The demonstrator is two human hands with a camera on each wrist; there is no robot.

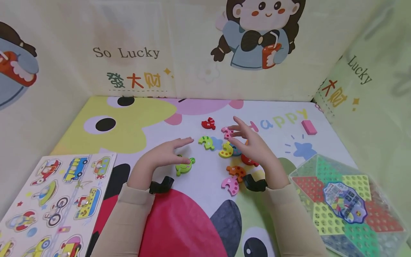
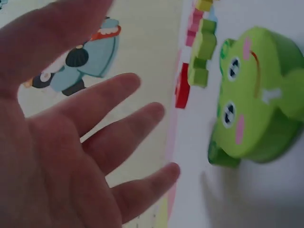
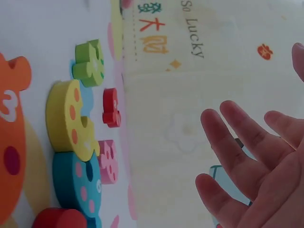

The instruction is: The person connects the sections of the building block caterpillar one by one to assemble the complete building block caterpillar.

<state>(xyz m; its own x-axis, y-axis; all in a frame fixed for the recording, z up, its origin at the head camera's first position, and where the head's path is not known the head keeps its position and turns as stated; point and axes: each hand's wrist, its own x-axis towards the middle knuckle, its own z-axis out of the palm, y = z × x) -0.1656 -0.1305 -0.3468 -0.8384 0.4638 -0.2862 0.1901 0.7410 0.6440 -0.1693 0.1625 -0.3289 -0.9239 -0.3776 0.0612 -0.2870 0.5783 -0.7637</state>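
Observation:
My left hand [image 1: 163, 153] hovers with fingers spread above a green frog-faced toy piece [image 1: 183, 167]; nothing is in its grasp. The frog's face and pink cheeks show closely in the left wrist view. Over the right-hand cluster, my right hand [image 1: 253, 144] is held with straight, empty fingers. Around it lie a pink piece [image 1: 226, 132], a yellow spotted piece [image 1: 226, 150], a blue spotted piece [image 3: 76, 185] and a red piece [image 1: 248, 161], partly hidden by the hand. A light green piece [image 1: 206, 142] and a red striped piece [image 1: 208, 124] lie between the hands and farther back.
Nearer me are an orange piece [image 1: 236, 172] and a pink number piece [image 1: 230, 186]. A vehicle puzzle board [image 1: 35, 192] occupies the left. At right sits a hexagonal clear-covered board [image 1: 334, 178], with a pink block [image 1: 309, 127] behind. Printed fabric walls [image 1: 189, 43] enclose the table.

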